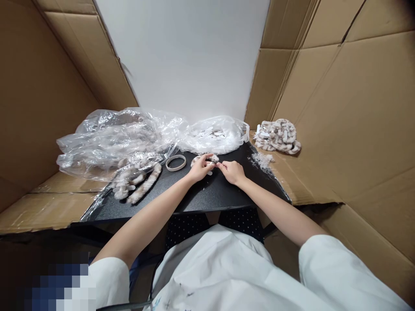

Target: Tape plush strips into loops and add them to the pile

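Observation:
At the middle of the black table, a fluffy white and brown fur piece (213, 158) lies under and between my hands. My left hand (201, 169) is closed on it, fingers over its top. My right hand (231, 171) is closed in a pinch at the piece's right edge; what is between its fingertips is too small to make out. A small white tag (210, 173) shows just below my left fingers. Left of my hands lies a roll of tape (175, 163). Farther left, fur strips (145, 184) rest near the table's front edge.
A large clear plastic bag (106, 142) with fur pieces spreads over the back left. Behind my hands sits a white plastic bag (214, 136) with dark bits. Tagged fur pieces (279, 136) are piled at the right, beside loose fluff (263, 160). Cardboard walls (366, 108) stand at both sides.

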Motion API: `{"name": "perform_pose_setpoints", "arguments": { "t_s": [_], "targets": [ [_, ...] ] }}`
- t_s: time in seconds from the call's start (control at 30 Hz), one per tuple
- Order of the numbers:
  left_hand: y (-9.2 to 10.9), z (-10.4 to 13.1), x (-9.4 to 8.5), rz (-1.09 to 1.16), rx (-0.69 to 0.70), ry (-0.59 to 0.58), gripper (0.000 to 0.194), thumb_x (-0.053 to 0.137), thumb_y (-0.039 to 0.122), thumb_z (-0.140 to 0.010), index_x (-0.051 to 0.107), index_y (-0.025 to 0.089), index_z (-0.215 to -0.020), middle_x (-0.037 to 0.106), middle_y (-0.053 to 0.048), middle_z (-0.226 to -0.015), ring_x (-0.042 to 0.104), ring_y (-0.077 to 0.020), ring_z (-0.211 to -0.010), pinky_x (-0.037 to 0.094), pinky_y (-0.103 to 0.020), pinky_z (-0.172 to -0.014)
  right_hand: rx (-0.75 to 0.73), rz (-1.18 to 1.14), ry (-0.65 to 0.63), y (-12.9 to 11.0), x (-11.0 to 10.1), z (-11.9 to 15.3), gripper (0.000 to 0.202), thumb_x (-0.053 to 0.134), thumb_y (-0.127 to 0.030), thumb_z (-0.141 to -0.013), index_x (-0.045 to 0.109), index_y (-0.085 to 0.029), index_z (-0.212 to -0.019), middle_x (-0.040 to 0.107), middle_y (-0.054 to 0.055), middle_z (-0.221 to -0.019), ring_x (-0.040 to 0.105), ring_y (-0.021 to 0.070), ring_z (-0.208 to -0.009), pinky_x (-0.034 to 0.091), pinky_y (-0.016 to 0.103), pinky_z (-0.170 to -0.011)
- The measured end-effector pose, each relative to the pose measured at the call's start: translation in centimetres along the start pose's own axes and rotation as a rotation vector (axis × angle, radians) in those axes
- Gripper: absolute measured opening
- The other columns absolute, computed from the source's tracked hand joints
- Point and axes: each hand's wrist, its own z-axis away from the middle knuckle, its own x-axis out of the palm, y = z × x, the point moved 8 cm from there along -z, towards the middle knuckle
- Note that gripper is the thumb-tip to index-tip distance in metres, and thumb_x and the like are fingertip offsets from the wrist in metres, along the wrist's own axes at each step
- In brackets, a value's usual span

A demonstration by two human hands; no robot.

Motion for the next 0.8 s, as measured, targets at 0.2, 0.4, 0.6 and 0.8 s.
{"name": "perform_pose_setpoints", "arguments": {
  "t_s": [0.2, 0.4, 0.6, 0.8],
  "targets": [
    [0.05, 0.05, -0.08, -0.063, 0.018, 0.010, 0.060, 0.071, 0.034, -0.072, 0.051, 0.012, -0.123, 0.053, 0.006, -0.060, 0.046, -0.0076, -0.053, 0.034, -0.019, -0.048, -0.003, 0.015, -0.010, -0.11, 0.01, -0.06, 0.053, 0.033, -0.054, -0.096, 0.068, -0.020, -0.076, 0.071, 0.006, -0.077, 0.062, 0.0171, -0.072, 0.022, 0.026, -0.054],
    [0.18, 0.15, -0.06, -0.106, 0.026, 0.014, 0.057, 0.070, 0.034, -0.073, 0.051, 0.013, -0.123, 0.056, 0.004, -0.063, 0.052, -0.0091, -0.056, 0.038, -0.020, -0.051, -0.004, 0.001, -0.004, 0.13, 0.00, -0.16, 0.053, 0.035, -0.053, -0.096, 0.070, -0.020, -0.075, 0.072, 0.007, -0.077, 0.062, 0.0175, -0.071, 0.022, 0.026, -0.054],
    [0.12, 0.09, -0.24, -0.113, 0.015, 0.030, 0.059, 0.070, 0.034, -0.074, 0.050, 0.011, -0.125, 0.054, 0.005, -0.061, 0.052, -0.0093, -0.056, 0.039, -0.020, -0.050, 0.003, -0.001, -0.002, 0.09, -0.01, -0.07, 0.053, 0.033, -0.055, -0.096, 0.068, -0.020, -0.075, 0.071, 0.006, -0.078, 0.062, 0.0169, -0.071, 0.021, 0.026, -0.054],
    [0.16, 0.11, -0.08, -0.094, 0.028, 0.004, 0.060, 0.069, 0.034, -0.074, 0.049, 0.011, -0.126, 0.050, 0.007, -0.059, 0.046, -0.0075, -0.052, 0.035, -0.019, -0.048, -0.017, 0.012, 0.005, -0.25, -0.03, 0.01, 0.050, 0.036, -0.055, -0.095, 0.067, -0.020, -0.075, 0.070, 0.006, -0.076, 0.061, 0.0169, -0.070, 0.020, 0.026, -0.054]
  ]
}}
